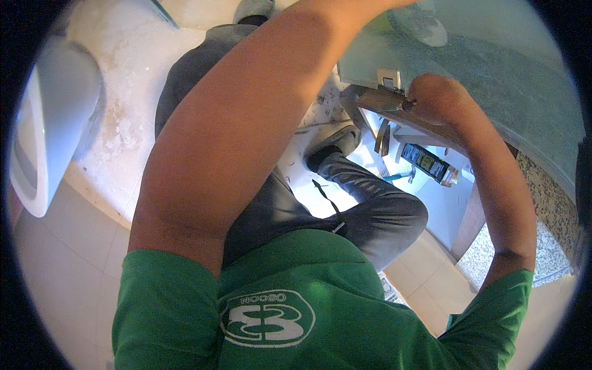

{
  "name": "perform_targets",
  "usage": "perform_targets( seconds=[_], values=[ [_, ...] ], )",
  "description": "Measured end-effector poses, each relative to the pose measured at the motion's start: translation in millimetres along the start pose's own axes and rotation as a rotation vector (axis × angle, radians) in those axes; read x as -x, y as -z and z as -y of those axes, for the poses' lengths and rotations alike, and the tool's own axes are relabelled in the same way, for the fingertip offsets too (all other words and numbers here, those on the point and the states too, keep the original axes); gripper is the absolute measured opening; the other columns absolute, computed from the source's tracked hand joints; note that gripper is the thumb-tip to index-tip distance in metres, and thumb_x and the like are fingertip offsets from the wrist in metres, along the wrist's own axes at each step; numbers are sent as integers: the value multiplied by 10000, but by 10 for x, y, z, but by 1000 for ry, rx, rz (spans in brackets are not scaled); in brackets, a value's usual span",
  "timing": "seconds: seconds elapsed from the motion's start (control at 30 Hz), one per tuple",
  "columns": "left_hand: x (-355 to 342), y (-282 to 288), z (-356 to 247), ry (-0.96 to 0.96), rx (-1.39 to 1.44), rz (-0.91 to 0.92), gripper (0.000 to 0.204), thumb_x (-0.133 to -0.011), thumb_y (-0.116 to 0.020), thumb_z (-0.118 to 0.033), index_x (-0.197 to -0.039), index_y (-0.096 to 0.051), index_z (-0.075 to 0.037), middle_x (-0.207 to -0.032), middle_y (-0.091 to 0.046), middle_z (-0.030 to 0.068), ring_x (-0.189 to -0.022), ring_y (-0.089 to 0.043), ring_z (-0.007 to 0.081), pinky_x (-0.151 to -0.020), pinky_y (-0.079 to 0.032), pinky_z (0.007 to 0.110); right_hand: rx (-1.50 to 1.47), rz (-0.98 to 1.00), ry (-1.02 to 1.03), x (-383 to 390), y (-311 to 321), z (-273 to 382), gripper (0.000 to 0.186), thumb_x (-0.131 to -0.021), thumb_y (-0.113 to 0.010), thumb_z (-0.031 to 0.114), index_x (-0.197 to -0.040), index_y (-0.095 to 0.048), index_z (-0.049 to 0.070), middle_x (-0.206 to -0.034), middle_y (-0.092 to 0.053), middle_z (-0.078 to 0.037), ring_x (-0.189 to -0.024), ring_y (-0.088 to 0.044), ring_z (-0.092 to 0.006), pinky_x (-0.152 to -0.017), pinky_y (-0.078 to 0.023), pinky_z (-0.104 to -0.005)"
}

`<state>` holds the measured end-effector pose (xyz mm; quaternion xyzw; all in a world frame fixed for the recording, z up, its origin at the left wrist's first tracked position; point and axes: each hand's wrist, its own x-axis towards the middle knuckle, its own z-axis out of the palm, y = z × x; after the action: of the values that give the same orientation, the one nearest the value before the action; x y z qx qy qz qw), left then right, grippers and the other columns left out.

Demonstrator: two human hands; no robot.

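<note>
My right hand (pixel 439 98) is closed around the handle of a putty knife, near the greenish wall on the right. The wide, dirty blade of the putty knife (pixel 381 100) points left, close to a wooden edge and just below a pale wall switch or socket plate (pixel 389 78). Across the picture my left forearm (pixel 246 117) reaches up toward the top edge. The left hand itself lies beyond that edge, so its fingers are hidden.
Under the wooden edge, a lit white surface holds a dark tube or can (pixel 425 163), a hammer (pixel 404 176) with a teal handle and a flat tool (pixel 383 139). A white toilet or basin (pixel 46 135) stands far left. Speckled stone (pixel 542 191) borders the right.
</note>
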<state>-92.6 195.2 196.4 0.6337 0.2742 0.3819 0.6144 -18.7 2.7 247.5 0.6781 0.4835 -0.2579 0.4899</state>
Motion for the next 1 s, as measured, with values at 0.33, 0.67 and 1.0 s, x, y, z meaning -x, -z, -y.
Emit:
perform_targets(
  seconds=[0.33,0.67,1.0],
  values=[
    [-197,166,49,130,457,-56,171,-903,-589,-139,-843,-668,1,-797,-684,114,-751,-637,228,-707,-483,384,12,-12,7,-37,64,-35,262,-870,-707,337,-926,-800,98,-904,-749,-197,-876,-738,-388,-795,-595,-489],
    [-201,106,151,92,438,-69,184,-902,-587,-139,-912,-695,9,-831,-695,109,-756,-633,218,-707,-484,371,48,-45,42,-25,66,-73,229,-836,-704,285,-902,-794,85,-879,-740,-210,-839,-731,-390,-784,-586,-501],
    [-209,87,208,130,519,-25,189,-903,-594,-154,-910,-694,6,-837,-702,108,-783,-641,208,-731,-495,360,-26,6,2,198,221,-170,236,-880,-716,331,-930,-810,120,-872,-736,-202,-819,-725,-385,-747,-574,-504]
  ],
)
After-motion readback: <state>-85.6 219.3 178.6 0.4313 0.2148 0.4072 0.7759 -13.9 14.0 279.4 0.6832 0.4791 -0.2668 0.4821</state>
